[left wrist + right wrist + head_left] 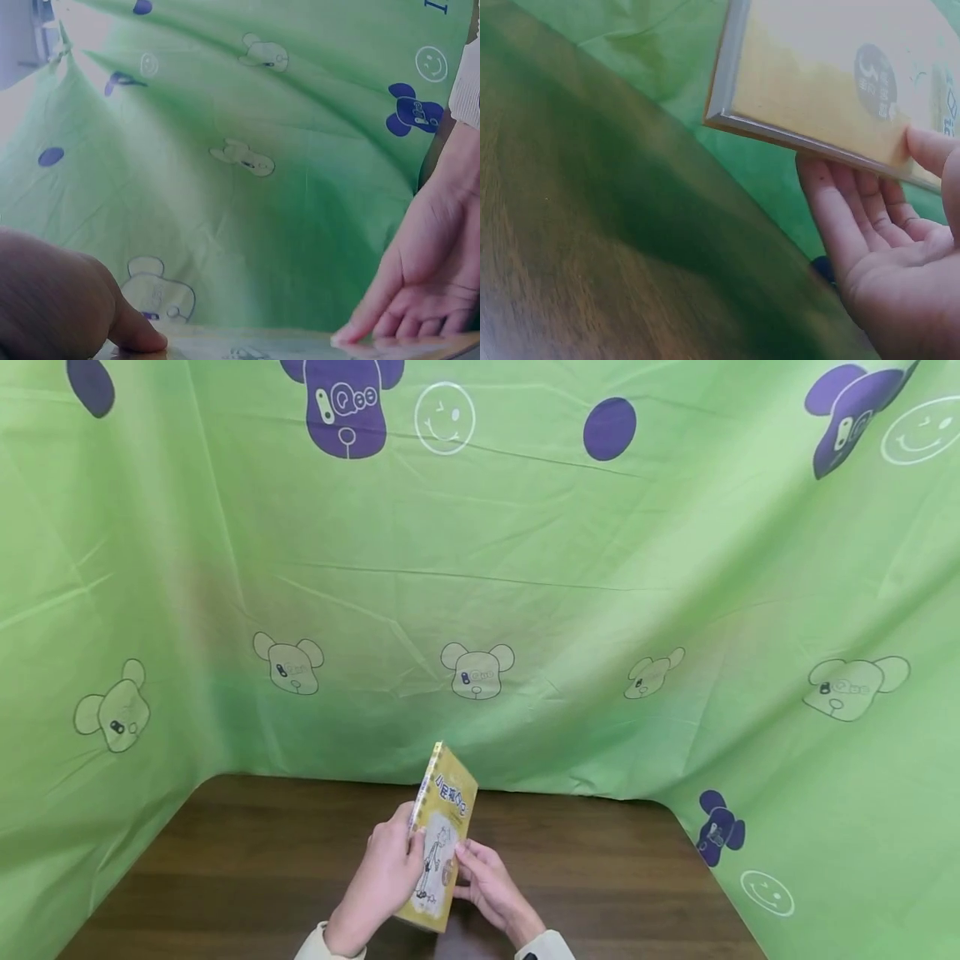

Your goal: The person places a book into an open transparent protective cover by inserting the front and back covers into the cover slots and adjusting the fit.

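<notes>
A yellow book (442, 810) with dark blue lettering and line-drawn figures on its cover is held up tilted over the wooden table. My left hand (392, 862) grips it at the spine side, thumb lying on the cover. Across from it, my right hand (491, 887) pinches the opposite edge, thumb on the front and fingers behind. In the right wrist view the book (802, 82) shows a corner, its page edges and a dark round badge. Only a thin strip of the cover (247, 349) appears in the left wrist view, between both thumbs.
Under the hands lies a dark brown wooden table (255, 852). A green cloth (525, 593) printed with bear heads and smiley faces hangs behind the table and on both sides.
</notes>
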`<state>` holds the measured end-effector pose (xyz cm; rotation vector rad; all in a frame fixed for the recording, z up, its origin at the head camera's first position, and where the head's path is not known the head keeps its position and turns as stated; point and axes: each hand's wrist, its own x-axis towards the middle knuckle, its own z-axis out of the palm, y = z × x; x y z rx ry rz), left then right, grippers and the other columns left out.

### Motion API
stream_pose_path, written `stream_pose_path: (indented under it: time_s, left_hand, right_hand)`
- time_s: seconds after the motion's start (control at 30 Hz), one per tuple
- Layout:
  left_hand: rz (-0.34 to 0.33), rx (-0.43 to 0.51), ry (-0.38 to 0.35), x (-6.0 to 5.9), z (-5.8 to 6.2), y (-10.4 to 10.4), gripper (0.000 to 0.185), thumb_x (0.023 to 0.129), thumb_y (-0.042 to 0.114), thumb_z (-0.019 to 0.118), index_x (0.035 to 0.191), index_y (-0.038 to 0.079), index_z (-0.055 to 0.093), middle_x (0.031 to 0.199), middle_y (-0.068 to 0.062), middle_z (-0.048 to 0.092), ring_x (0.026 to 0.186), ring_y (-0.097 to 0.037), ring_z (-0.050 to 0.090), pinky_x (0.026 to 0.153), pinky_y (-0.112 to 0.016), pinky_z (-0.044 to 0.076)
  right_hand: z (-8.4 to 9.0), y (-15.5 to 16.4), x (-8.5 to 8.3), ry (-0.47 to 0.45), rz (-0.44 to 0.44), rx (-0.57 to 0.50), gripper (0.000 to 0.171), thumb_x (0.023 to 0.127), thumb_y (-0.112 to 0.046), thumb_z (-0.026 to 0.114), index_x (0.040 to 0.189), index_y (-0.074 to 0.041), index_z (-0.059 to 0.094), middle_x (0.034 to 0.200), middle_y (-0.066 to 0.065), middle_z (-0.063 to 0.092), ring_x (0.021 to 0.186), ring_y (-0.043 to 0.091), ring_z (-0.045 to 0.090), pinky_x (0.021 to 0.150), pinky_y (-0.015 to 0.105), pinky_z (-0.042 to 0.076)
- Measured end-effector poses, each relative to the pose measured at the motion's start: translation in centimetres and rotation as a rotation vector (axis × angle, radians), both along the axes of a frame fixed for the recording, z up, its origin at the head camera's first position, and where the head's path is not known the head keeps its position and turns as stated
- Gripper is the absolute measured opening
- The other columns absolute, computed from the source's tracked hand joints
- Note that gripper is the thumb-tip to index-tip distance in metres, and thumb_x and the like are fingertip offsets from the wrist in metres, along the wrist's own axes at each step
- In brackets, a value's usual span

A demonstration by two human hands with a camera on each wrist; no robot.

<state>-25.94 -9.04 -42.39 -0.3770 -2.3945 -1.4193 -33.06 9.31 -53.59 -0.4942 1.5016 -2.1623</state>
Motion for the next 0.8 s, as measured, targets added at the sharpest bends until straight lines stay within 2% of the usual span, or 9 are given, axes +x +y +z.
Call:
stream_pose_path:
  time_s: [0.27,0.43,0.57,0.7,0.8]
  left_hand:
    - [-0.042,0.116,-0.066,-0.4,-0.2,-1.0,0.029,0.098,-0.005,0.054,0.125,-0.012,0.054,0.086,-0.016,0.07,0.065,-0.015,0.069,0.053,-0.022,0.056]
    - [-0.052,0.19,-0.141,-0.8,-0.7,-1.5,0.03,0.098,-0.003,0.055,0.127,-0.012,0.055,0.08,-0.013,0.07,0.061,-0.014,0.068,0.052,-0.026,0.057]
    - [-0.085,0.236,-0.178,-1.2,-1.3,-1.7,0.035,0.098,0.0,0.059,0.129,-0.016,0.056,0.089,-0.019,0.075,0.071,-0.021,0.074,0.058,-0.025,0.06]
    - [-0.105,0.267,-0.168,-1.4,-1.6,-1.8,0.04,0.096,0.001,0.064,0.129,-0.021,0.055,0.099,-0.027,0.075,0.083,-0.028,0.077,0.065,-0.026,0.062]
    - [-0.098,0.265,-0.167,-1.6,-2.0,-1.9,0.041,0.094,0.0,0.067,0.127,-0.022,0.056,0.097,-0.027,0.075,0.081,-0.028,0.077,0.064,-0.027,0.062]
  right_hand:
    - [0.3,0.8,-0.3,0.034,-0.037,-0.014,0.034,0.109,-0.021,0.046,0.133,0.002,0.048,0.11,0.0,0.074,0.096,0.011,0.072,0.084,0.031,0.061]
    - [1.1,1.7,-0.6,0.106,-0.081,0.022,0.05,0.107,-0.016,0.049,0.147,0.011,0.034,0.113,0.001,0.074,0.092,0.012,0.074,0.077,0.031,0.063]
    - [1.9,2.9,-0.8,0.151,-0.131,0.054,0.059,0.105,-0.013,0.052,0.15,0.016,0.026,0.117,0.005,0.072,0.095,0.016,0.074,0.079,0.033,0.063]
    - [2.6,3.8,-1.0,0.177,-0.179,0.091,0.058,0.104,-0.009,0.054,0.148,0.017,0.028,0.118,0.009,0.071,0.093,0.016,0.074,0.079,0.032,0.063]
    - [3.1,4.2,-1.0,0.192,-0.218,0.134,0.056,0.102,-0.007,0.057,0.146,0.017,0.032,0.116,0.012,0.071,0.089,0.016,0.074,0.075,0.03,0.063]
